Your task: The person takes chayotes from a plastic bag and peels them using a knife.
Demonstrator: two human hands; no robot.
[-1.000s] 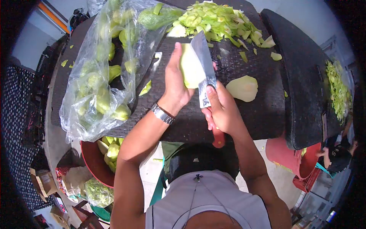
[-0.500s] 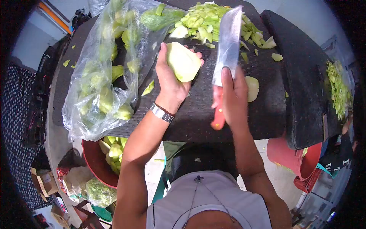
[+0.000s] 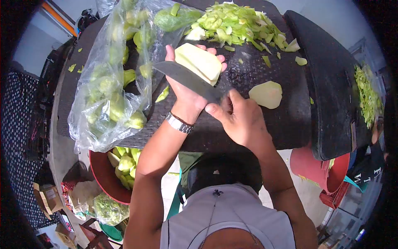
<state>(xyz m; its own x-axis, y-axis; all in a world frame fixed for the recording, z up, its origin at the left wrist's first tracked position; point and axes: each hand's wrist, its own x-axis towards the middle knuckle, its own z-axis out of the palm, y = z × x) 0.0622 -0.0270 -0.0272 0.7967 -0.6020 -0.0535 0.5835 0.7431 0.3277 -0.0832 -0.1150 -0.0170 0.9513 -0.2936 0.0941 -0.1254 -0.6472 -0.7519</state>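
Note:
A peeled, pale chayote (image 3: pixel 200 60) with flat cut faces rests in my left hand (image 3: pixel 187 95), palm up, fingers curled round its far side. My right hand (image 3: pixel 245 118) grips a large knife (image 3: pixel 186 81); its handle is hidden in my fist. The broad blade points left and crosses in front of the chayote, over my left palm. Whether the edge touches the chayote I cannot tell. Right of the knife, a flat pale cut piece (image 3: pixel 266 94) lies on the dark textured table (image 3: pixel 286 128).
A heap of green peelings (image 3: pixel 236 25) lies at the back. On the left, a clear plastic bag (image 3: pixel 97 112) holds several green chayotes, with a darker one (image 3: pixel 174 20) behind. Below the table stand a red tub (image 3: pixel 103 178) of peeled pieces and a red bucket (image 3: pixel 309 170).
The knife has swung from upright on the right to lying leftward across my left palm. My right hand has turned and moved slightly left, uncovering the cut piece. The chayote has tilted.

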